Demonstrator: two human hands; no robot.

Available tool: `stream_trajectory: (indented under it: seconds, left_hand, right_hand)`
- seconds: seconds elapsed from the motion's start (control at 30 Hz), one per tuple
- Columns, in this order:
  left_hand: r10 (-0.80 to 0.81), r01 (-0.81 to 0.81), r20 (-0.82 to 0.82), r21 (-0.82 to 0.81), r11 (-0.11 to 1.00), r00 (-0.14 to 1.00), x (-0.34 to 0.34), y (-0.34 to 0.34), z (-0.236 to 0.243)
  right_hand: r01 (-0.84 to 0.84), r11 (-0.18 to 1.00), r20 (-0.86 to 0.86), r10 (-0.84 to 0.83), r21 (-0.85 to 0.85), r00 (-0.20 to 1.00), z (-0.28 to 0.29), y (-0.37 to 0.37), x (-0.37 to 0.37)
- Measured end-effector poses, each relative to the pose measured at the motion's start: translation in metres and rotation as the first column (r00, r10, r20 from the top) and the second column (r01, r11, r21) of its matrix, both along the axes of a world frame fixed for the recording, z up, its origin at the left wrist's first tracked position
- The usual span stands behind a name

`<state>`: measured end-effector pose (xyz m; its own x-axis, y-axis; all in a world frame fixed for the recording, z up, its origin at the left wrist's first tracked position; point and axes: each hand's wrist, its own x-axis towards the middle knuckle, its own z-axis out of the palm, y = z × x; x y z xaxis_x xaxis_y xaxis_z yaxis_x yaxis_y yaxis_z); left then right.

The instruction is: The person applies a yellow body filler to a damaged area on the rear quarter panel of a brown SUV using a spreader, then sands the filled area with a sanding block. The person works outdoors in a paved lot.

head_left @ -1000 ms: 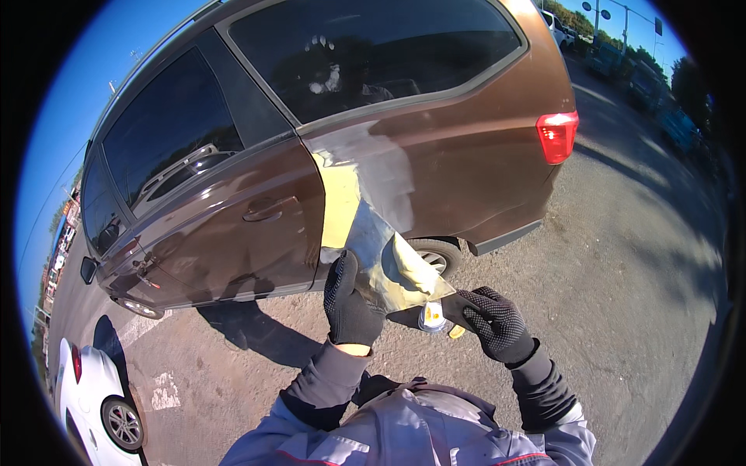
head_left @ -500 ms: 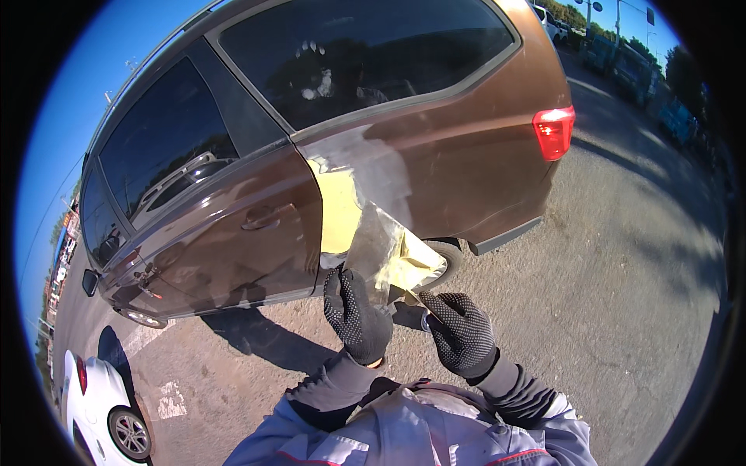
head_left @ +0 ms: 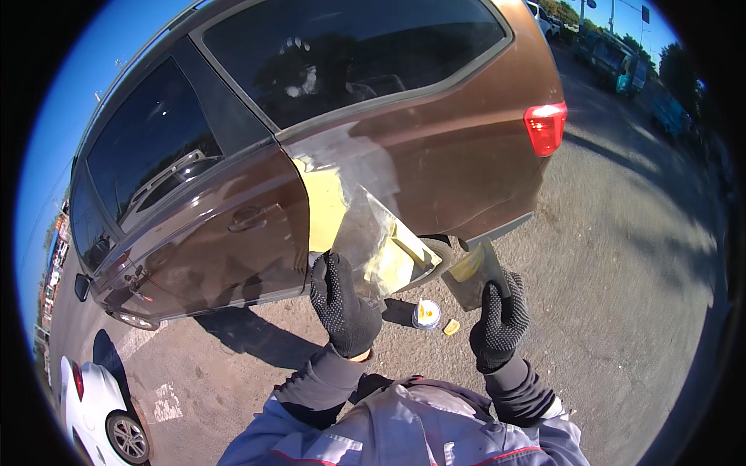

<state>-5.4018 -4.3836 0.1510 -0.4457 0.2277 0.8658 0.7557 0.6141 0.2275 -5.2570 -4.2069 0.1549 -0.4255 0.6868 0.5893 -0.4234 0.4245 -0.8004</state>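
The left hand has fingers closed on a grey sheet at 1 o'clock; the right hand grips a spreader at 11. Yellow paste coats the brown car; grey bodywork at 2 o'clock lacks it; more paste sits on the sheet

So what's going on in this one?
A person in black dotted gloves faces a brown car with a yellow patch and a dull grey area on its side. Their left hand holds a flat grey sheet bearing yellow paste; their right hand holds a flat grey blade, also bearing yellow paste, right of the sheet. A round white-topped container and a small yellow piece are on the pale, rough ground.
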Motion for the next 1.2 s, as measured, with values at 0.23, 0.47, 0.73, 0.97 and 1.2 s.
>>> stream_trajectory:
  seconds: [0.23, 0.47, 0.73, 0.97, 1.2]
  left_hand:
    - [-0.769, 0.164, 0.55, 0.768, 0.619, 0.325, -0.009, 0.029, -0.011]
    - [-0.994, -0.203, 0.047, 0.979, 0.027, 0.095, -0.024, 0.005, 0.013]
    - [-0.699, 0.259, 0.397, 0.728, 0.634, 0.595, -0.008, 0.021, -0.021]
    - [-0.222, 0.224, 0.151, 0.002, 0.975, 0.963, 0.034, 0.025, -0.02]
    - [-0.582, 0.433, 0.374, 0.412, 0.802, 0.722, 0.051, 0.038, -0.029]
  right_hand:
    - [-0.393, 0.88, 0.151, 0.441, -0.266, 0.885, -0.003, 0.024, -0.002]
    - [-0.34, 0.909, 0.414, 0.413, -0.239, 0.811, -0.016, 0.036, 0.009]
    - [-0.344, 0.685, -0.093, 0.376, -0.642, 0.922, -0.031, 0.014, -0.025]
    - [-0.323, 0.699, -0.153, 0.296, -0.638, 0.943, -0.02, 0.005, -0.038]
    - [-0.173, 0.865, -0.059, 0.165, -0.472, 0.985, 0.002, 0.009, -0.034]
